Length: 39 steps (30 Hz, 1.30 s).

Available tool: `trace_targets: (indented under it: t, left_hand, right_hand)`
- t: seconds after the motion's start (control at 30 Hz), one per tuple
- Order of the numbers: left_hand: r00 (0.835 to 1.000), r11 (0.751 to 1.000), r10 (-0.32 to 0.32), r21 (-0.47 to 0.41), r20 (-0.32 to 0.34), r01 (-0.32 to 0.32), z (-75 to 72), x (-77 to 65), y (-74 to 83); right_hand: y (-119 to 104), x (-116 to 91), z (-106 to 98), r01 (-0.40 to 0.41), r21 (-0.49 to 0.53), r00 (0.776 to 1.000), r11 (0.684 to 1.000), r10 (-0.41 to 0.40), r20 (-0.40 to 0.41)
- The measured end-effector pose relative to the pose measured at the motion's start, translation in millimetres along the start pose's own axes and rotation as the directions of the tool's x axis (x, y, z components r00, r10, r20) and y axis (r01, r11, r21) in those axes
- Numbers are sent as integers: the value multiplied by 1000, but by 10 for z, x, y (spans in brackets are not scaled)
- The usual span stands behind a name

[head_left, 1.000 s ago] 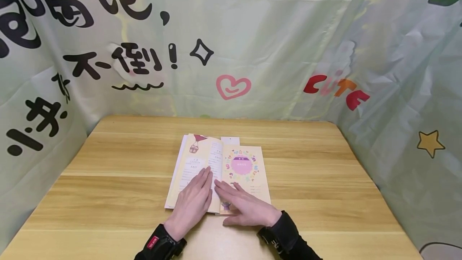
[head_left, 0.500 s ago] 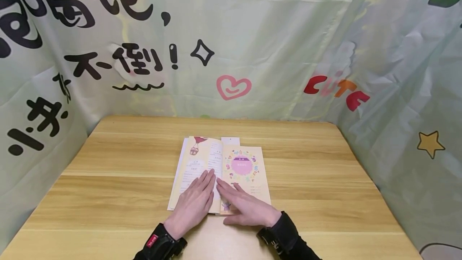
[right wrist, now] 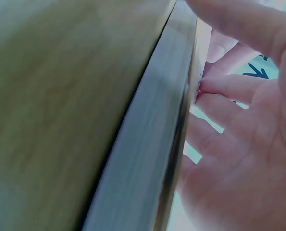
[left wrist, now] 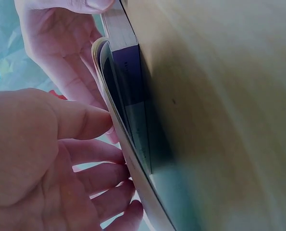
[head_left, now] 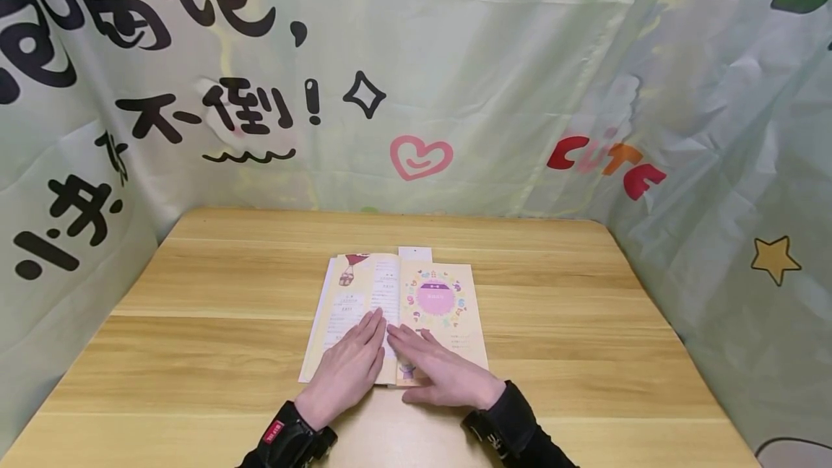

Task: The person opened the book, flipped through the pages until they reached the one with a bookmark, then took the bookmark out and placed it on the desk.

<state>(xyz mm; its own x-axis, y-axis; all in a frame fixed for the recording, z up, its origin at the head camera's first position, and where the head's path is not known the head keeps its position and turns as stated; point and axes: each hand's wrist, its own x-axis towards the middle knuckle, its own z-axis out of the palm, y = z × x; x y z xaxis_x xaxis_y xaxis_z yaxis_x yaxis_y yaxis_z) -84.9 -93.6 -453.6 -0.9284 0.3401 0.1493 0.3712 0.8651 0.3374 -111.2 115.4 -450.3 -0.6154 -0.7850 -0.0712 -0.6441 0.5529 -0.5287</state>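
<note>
A book (head_left: 442, 352) lies spread on the table, its left page (head_left: 344, 309) printed with text and a hot-air balloon, its right page (head_left: 435, 297) with a pink circle. My left hand (head_left: 347, 363) rests on the left page with straight fingers pointing toward the fold. Across the lower right page lies my right hand (head_left: 448, 374), fingers extended to the fold and thumb near the bottom edge. In the left wrist view the left page arches up from the spine (left wrist: 128, 72). The right wrist view shows the thick page block (right wrist: 143, 130) under the right hand's side.
A white tab or card (head_left: 414, 254) sticks out behind the book's top edge. The wooden table (head_left: 552, 323) extends around the book. Printed fabric (head_left: 494, 92) hangs behind the table and along both sides.
The left page's top edge has come down slightly, and the left hand has shifted a little toward the fold. My right hand stays almost where it was.
</note>
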Motion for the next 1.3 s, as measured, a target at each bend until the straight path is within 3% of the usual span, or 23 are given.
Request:
trace_targets:
  t: [0.23, 0.57, 1.03, 1.3]
  left_hand:
    - [1000, 1000, -6, -2, 13, 6, -5, -1, 1]
    - [1000, 1000, -4, -4, 19, 4, 1, 11, -5]
    - [1000, 1000, 4, -12, 15, -4, 1, 3, -7]
    - [1000, 1000, 10, -8, 12, -10, 6, 5, -15]
  right_hand:
    - [-4, -9, -10, -9, 0, 1000, 1000, 9, 7]
    - [-11, -9, -21, -90, -44, 996, 995, 90, -4]
    - [26, -34, -81, -68, -72, 997, 995, 66, -29]
    - [41, -50, -129, -7, -89, 1000, 996, 5, -23]
